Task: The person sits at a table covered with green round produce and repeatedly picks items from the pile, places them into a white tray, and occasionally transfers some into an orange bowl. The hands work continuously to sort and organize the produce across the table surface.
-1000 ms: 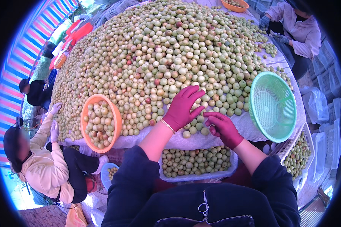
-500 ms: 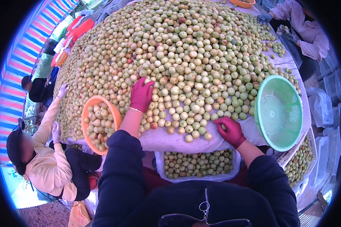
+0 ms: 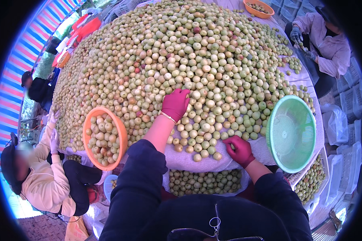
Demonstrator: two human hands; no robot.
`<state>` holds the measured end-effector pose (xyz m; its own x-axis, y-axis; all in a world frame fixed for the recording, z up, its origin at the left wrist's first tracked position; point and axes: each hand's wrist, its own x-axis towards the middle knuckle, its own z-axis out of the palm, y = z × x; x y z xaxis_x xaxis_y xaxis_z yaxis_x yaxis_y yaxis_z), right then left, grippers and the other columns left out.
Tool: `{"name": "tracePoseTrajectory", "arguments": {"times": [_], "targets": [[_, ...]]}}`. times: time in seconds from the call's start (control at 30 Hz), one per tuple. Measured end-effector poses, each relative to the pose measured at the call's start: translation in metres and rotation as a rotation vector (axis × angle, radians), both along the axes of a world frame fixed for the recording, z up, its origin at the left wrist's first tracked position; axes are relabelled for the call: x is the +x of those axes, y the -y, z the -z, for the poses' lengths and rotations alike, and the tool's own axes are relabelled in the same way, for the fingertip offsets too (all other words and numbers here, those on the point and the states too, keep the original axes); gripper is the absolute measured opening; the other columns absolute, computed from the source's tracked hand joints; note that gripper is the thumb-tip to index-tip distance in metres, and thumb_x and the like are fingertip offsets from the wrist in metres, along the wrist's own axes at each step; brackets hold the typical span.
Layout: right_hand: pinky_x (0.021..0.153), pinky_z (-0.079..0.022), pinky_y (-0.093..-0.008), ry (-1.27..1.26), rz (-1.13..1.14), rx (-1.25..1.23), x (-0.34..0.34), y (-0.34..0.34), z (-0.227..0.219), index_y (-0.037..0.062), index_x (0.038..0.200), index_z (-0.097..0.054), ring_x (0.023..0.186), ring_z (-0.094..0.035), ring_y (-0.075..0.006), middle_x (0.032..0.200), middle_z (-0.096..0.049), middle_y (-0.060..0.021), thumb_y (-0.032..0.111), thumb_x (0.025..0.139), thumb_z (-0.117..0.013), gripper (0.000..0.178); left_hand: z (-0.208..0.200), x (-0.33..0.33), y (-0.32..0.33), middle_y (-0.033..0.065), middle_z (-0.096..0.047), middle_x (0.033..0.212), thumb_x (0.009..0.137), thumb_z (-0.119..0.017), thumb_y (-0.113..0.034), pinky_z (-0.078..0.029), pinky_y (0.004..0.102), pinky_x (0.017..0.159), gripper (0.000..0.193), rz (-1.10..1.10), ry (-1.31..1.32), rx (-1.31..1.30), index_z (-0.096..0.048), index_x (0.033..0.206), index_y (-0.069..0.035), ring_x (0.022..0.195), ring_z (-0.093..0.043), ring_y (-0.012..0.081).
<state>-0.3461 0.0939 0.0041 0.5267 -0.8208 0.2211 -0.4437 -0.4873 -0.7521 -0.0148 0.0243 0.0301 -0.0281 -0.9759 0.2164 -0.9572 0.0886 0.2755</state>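
Note:
A great heap of small round green-yellow fruits (image 3: pixel 213 68), some blushed red, covers the cloth-lined table (image 3: pixel 181 159). My left hand (image 3: pixel 175 105), in a dark red glove, reaches into the near part of the heap. Its fingers are bent down and together against the fruits, and what they hold, if anything, is hidden. My right hand (image 3: pixel 240 151), gloved alike, rests by the heap's near edge. Those fingers are curled inward, so their contents cannot be seen. Beside it stands a green plastic basket (image 3: pixel 290 158) with no fruit inside. Left of my left arm is an orange basket (image 3: pixel 123 138) filled with fruits.
Below the table edge, a lined crate (image 3: pixel 205 182) holds fruits; another crate (image 3: pixel 311 176) stands at the right. One person (image 3: pixel 48 176) works at the left, another (image 3: pixel 326 44) at the far right. An orange bowl (image 3: pixel 259 9) sits at the far edge.
My left hand has moved right along the heap, and its fingers have drawn closer together. My right hand stays near the table edge. The view has shifted slightly.

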Motion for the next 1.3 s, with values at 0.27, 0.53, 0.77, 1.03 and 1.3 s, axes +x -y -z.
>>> {"name": "tracePoseTrajectory", "arguments": {"times": [0.27,0.53,0.77,1.03,1.3], "targets": [[0.060,-0.051,-0.0353,-0.021,-0.009,-0.013,0.000,0.001,0.001,0.0179,0.098,-0.070,0.068,-0.063,-0.0244,0.084,-0.063,-0.0048,0.010,0.082,-0.071,0.018,-0.024,-0.011,0.031,0.0104,-0.065,0.086,0.089,-0.064,-0.023,-0.053,0.0403,0.069,0.013,-0.019,-0.341,0.073,-0.060,0.095,-0.011,0.082,-0.066,0.0299],[0.060,-0.051,-0.0377,-0.070,-0.021,0.010,-0.001,0.002,-0.005,0.0182,0.098,-0.069,0.070,-0.063,-0.0268,0.084,-0.061,-0.0041,0.013,0.083,-0.071,0.017,-0.016,-0.056,0.136,0.0150,-0.064,0.111,0.088,-0.062,-0.018,-0.053,0.0422,0.086,0.026,-0.017,-0.056,0.060,-0.061,0.114,-0.014,0.105,-0.064,0.0317],[0.061,-0.052,-0.0395,-0.082,-0.011,0.010,0.000,0.001,-0.004,0.0190,0.098,-0.069,0.073,-0.064,-0.0283,0.085,-0.062,-0.0041,0.015,0.084,-0.069,0.015,-0.043,-0.054,0.088,0.0074,-0.065,0.085,0.090,-0.063,-0.030,-0.053,0.0299,0.051,0.029,-0.248,-1.084,0.404,-0.058,0.106,-0.007,0.058,-0.062,0.0136],[0.063,-0.052,-0.0397,-0.082,-0.009,-0.002,0.000,0.000,-0.003,0.0181,0.097,-0.069,0.077,-0.064,-0.0293,0.087,-0.063,-0.0047,0.015,0.084,-0.069,0.014,-0.026,-0.115,0.140,0.0111,-0.066,0.113,0.086,-0.061,-0.009,-0.053,0.0394,0.086,0.037,0.123,-0.455,0.000,-0.064,0.122,-0.012,0.100,-0.065,0.0297],[0.064,-0.052,-0.0401,-0.110,-0.037,-0.017,-0.003,0.001,0.001,0.0187,0.101,-0.069,0.077,-0.064,-0.0281,0.088,-0.063,-0.0039,0.018,0.085,-0.068,0.016,-0.013,-0.133,0.171,0.0114,-0.060,0.120,0.086,-0.067,-0.021,-0.053,0.0437,0.086,0.031,0.130,0.054,0.260,-0.062,0.116,-0.016,0.109,-0.062,0.0317]]}}
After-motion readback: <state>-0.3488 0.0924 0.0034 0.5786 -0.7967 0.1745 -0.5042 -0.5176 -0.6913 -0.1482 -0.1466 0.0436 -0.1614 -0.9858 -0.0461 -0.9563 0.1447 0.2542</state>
